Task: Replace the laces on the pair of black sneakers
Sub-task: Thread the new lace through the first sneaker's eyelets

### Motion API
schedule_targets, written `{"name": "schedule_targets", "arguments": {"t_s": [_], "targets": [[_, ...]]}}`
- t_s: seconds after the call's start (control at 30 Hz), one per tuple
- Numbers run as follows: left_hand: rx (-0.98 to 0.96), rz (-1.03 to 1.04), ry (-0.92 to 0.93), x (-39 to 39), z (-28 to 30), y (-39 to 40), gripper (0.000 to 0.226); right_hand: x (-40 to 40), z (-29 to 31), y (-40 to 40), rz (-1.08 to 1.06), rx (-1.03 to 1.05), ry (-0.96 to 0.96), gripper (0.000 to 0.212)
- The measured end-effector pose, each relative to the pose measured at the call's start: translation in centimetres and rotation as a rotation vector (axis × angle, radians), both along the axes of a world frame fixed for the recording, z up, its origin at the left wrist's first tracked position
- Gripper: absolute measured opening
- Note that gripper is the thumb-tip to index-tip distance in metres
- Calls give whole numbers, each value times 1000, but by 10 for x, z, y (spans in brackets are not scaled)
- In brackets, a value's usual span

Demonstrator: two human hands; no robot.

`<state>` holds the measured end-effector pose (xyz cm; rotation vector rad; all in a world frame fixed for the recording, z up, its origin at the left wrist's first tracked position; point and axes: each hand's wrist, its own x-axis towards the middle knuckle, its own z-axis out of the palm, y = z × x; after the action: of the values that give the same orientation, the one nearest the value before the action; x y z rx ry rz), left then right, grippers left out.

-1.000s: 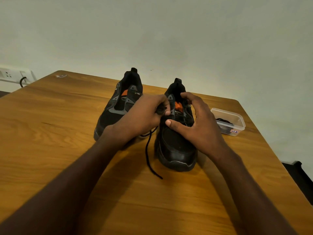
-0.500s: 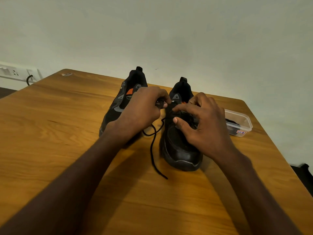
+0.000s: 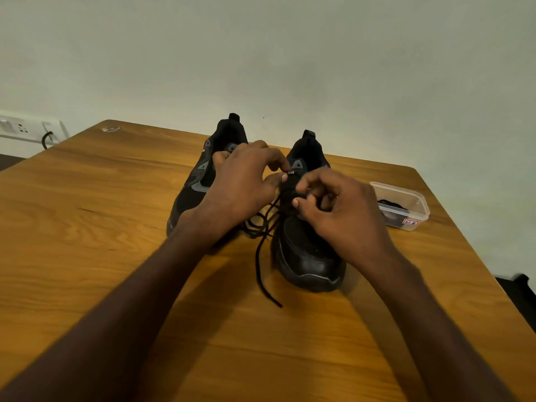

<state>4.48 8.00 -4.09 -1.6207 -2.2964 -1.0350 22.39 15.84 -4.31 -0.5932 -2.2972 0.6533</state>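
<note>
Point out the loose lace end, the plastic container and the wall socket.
loose lace end [image 3: 268, 291], head view, on the strand lying on the table.
plastic container [image 3: 422, 211], head view, on its right rim.
wall socket [image 3: 17, 127], head view, on its white faceplate.

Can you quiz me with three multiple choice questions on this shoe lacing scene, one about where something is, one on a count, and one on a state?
1. Where does the clear plastic container stand?
A. On the table right of the right-hand sneaker
B. Between the two sneakers
C. On the floor

2. How many sneakers are on the table?
A. One
B. Two
C. Three

3. How does the loose end of the black lace lie?
A. Tied in a bow
B. Coiled inside the container
C. Trailing on the table beside the right-hand sneaker

Answers:
1. A, it stands near the table's right edge, apart from the shoe.
2. B, the left-hand sneaker and the right-hand one stand side by side.
3. C, it runs from under the left hand and right hand down onto the wood.
</note>
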Motion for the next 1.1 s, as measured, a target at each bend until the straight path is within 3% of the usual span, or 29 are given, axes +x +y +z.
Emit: {"name": "schedule_targets", "arguments": {"t_s": [0.1,0.23,0.4,0.57,0.7,0.77,0.8,0.87,0.9,0.97,1.03,1.1], "targets": [[148,-176,-160,1,1,0,15,3,10,0,83,-317,143,21],[227,-348,-360,7,9,-5,20,13,20,13,162,-686,300,16],[258,-517,-539,22,15,-9,33,23,29,25,448,-1105,817,15],[239,-584,-655,33,16,-6,45,26,26,31,609,-1143,789,21],[311,-576,-692,36,17,-8,27,23,25,28,591,-1096,642,25],[339,-391,-525,30,11,-5,28,24,24,32,573,-1129,684,24],[301,-245,-345,26,7,-4,30,25,23,36,555,-1166,743,22],[119,40,104,19,3,-4,16,28,20,45,455,-1196,849,20],[10,94,200,19,0,-4,7,29,18,48,373,-1154,854,19],[-87,79,191,19,-4,-3,35,30,15,51,242,-1012,779,21],[67,-32,95,23,-3,-3,43,29,14,49,218,-881,646,24],[260,-171,-26,26,1,-3,36,26,14,40,266,-792,497,27]]}}
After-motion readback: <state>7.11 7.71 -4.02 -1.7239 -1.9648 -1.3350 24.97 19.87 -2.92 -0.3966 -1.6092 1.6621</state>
